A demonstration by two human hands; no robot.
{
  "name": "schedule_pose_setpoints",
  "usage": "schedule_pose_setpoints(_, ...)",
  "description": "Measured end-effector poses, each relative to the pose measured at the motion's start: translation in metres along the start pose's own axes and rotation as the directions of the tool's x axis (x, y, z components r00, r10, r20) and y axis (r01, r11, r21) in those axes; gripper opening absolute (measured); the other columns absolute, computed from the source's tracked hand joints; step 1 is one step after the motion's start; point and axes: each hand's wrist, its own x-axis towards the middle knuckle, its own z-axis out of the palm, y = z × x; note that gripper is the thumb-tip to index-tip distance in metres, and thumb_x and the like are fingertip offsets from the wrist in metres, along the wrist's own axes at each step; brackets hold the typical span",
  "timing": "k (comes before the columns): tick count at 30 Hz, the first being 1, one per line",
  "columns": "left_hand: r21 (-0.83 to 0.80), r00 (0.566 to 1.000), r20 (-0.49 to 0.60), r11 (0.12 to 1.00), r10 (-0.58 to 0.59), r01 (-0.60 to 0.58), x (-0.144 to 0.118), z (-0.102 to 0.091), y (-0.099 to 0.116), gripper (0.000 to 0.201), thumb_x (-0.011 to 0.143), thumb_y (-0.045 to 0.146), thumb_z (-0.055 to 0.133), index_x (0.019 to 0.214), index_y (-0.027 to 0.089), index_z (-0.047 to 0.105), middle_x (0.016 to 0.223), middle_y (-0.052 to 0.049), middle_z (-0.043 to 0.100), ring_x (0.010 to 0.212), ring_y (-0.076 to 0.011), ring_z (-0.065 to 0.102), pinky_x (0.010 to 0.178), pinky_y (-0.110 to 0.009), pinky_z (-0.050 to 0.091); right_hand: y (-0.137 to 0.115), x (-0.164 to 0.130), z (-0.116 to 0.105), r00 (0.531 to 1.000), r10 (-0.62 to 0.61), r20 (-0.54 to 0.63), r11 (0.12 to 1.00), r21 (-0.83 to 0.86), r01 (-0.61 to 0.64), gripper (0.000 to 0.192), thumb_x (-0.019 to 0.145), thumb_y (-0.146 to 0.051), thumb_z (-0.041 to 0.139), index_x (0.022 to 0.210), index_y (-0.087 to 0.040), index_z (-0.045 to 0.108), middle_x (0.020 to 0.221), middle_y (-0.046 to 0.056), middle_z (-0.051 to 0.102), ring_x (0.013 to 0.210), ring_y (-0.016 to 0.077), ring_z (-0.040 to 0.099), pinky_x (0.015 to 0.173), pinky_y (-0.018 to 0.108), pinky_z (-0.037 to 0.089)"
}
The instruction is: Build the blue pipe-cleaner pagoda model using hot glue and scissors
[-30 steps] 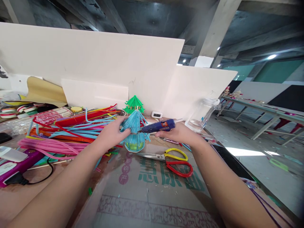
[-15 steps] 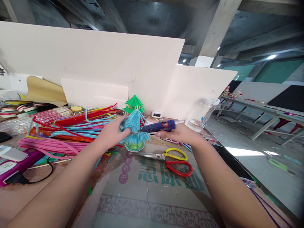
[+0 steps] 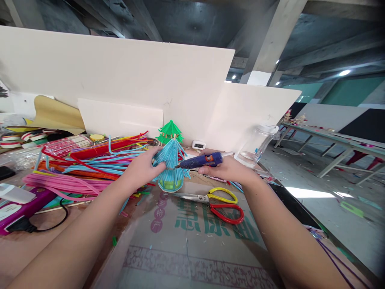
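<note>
My left hand (image 3: 147,163) is closed on the left side of a blue pipe-cleaner model (image 3: 170,154), thumb toward its front. The model has a pointed, layered blue top and a rounded green-and-blue base. In my right hand (image 3: 224,167) is a dark blue hot glue gun (image 3: 201,160). Its nozzle points left and meets the front of the model between the upper and lower blue layers; whether it touches I cannot tell. A green tiered pipe-cleaner top (image 3: 170,131) shows directly behind. Scissors (image 3: 215,200) with yellow and red handles lie just below my right hand.
Bundles of coloured pipe cleaners (image 3: 78,184) spread over the left side. A purple power strip (image 3: 39,204) with a black plug sits at the left edge. A small digital clock (image 3: 198,145) and a clear plastic jug (image 3: 255,144) stand at the back. Printed cardboard (image 3: 168,249) covers the front.
</note>
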Motion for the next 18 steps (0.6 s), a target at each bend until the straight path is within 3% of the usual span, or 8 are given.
schedule_pose_setpoints(18, -0.003, 1.0, 0.01, 1.0, 0.0, 0.0, -0.0006, -0.0002, 0.0007, 0.058, 0.081, 0.038, 0.05, 0.136, 0.021, 0.05, 0.121, -0.006, 0.066, 0.096, -0.0259, 0.065, 0.085, -0.038, 0.048, 0.003, 0.0003, 0.002, 0.998, 0.032, -0.049, 0.999, 0.006, -0.032, 0.043, 0.075, -0.049, 0.073, 0.102, -0.017, 0.064, 0.09, 0.004, 0.068, 0.082, 0.019, 0.062, 0.069, 0.029, 0.046)
